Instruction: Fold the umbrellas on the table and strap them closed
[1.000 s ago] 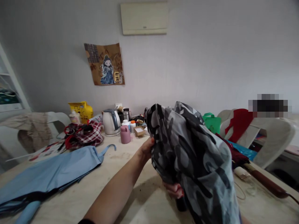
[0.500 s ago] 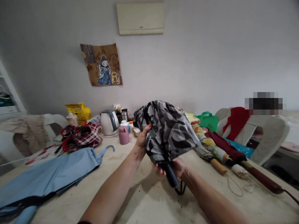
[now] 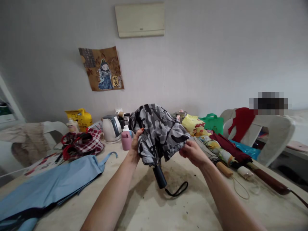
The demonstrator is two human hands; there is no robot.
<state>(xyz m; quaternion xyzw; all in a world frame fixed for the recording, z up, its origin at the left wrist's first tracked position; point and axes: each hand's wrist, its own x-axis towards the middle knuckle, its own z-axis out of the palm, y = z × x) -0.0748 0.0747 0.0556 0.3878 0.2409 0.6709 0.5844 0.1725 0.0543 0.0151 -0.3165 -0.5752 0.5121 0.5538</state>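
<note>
A grey, black and white camouflage umbrella [image 3: 160,128], partly folded with loose bunched cloth, is held above the table in front of me. Its black handle [image 3: 159,177] points down toward me, and a black wrist strap [image 3: 179,190] hangs from the end. My left hand [image 3: 137,141] is closed around the left side of the cloth, thumb on top. At the right, my right hand [image 3: 192,152] pinches the lower edge of one fold between its fingers. The far side of the umbrella is hidden.
On the left lies a folded light blue umbrella [image 3: 55,183]. A pink watering-can-shaped jug [image 3: 126,141] and a white kettle [image 3: 111,130] stand behind. Several closed umbrellas, one with a wooden handle [image 3: 224,169], lie at the right. A person's head, blurred, shows beyond a chair [image 3: 276,128].
My right hand has left the handle area and moved right and up to the cloth's edge. The umbrella has shifted slightly left; its handle and strap now hang free.
</note>
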